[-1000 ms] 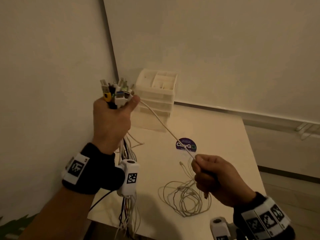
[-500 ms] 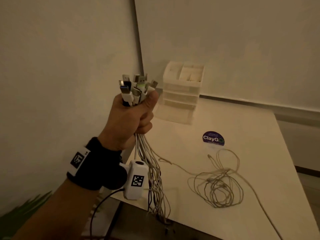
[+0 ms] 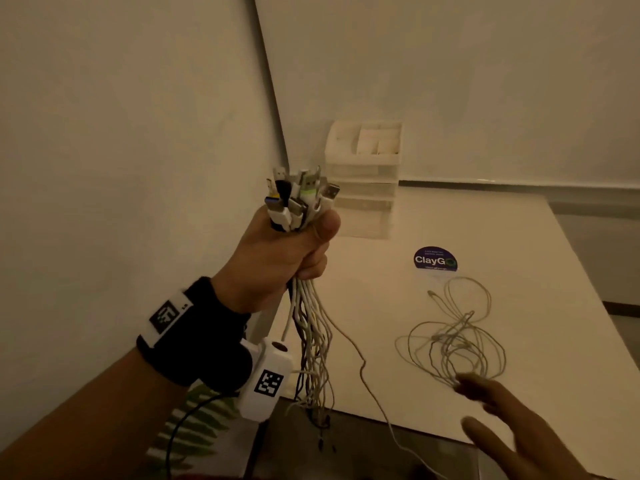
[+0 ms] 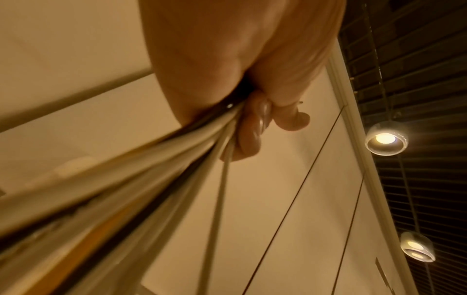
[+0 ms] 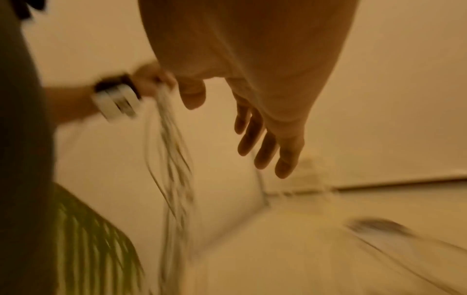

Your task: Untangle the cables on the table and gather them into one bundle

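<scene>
My left hand (image 3: 291, 251) is raised beside the table's left edge and grips a bundle of cables (image 3: 313, 327), mostly white with a dark one. Their USB plugs (image 3: 301, 195) stick up out of the fist, and the cords hang down past the table edge. In the left wrist view the curled fingers (image 4: 252, 129) clamp the cords (image 4: 156, 169). A tangled heap of thin white cable (image 3: 453, 337) lies on the white table (image 3: 381, 306). My right hand (image 3: 498, 424) hovers with straight spread fingers, holding nothing, its fingertips just over the heap's near edge. The right wrist view is blurred.
A white plastic drawer organiser (image 3: 363, 178) stands at the table's back left against the wall. A round dark ClayGo sticker (image 3: 435, 259) sits behind the heap. One loose white cord (image 3: 367, 375) trails from the bundle over the front edge. A green fern leaf (image 3: 194, 427) shows below.
A second ago my right hand pinched a taut white cable running to the bundle. It let go, left the view, and is back now, open, at the tangled heap.
</scene>
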